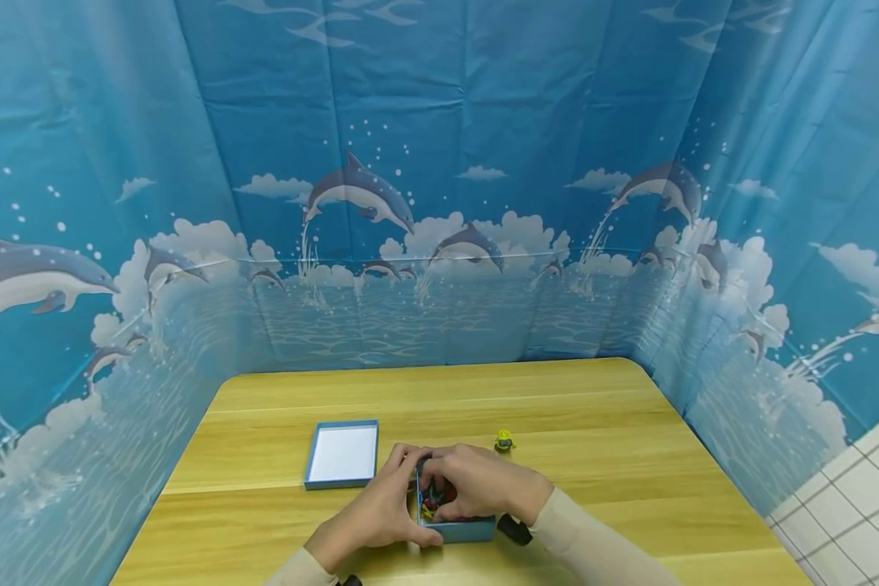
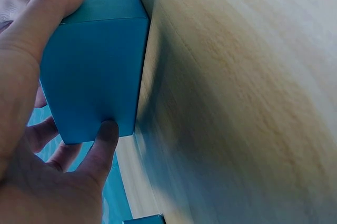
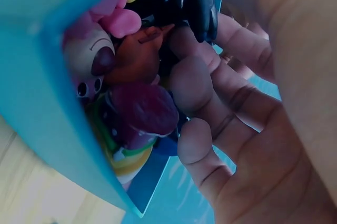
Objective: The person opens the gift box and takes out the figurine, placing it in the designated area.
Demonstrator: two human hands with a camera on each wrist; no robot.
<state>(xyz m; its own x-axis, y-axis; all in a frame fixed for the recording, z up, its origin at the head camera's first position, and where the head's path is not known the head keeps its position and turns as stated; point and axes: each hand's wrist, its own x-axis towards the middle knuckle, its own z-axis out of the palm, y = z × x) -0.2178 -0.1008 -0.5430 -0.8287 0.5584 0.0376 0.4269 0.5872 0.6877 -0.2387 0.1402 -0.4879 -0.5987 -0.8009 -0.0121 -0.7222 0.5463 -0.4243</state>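
Note:
An open blue box (image 1: pixel 469 532) full of small toy figures stands near the table's front. My left hand (image 1: pixel 390 506) grips its left end, thumb on the front wall and fingers round the far side, as the box (image 2: pixel 97 71) also shows in the left wrist view. Reaching in from above, my right hand (image 1: pixel 479 482) holds a glossy black toy figure (image 3: pixel 197 10) with a blue detail between thumb and fingers. Beneath its fingers lie a pink figure with a cream face (image 3: pixel 87 50), an orange-brown one (image 3: pixel 137 58) and a dark red-topped one (image 3: pixel 142 110).
A shallow blue lid (image 1: pixel 345 454) with a white inside lies left of the box. Beyond my right hand stands a small yellow figure (image 1: pixel 504 441). The wooden table (image 1: pixel 593 423) is enclosed by a dolphin-print curtain (image 1: pixel 425 309).

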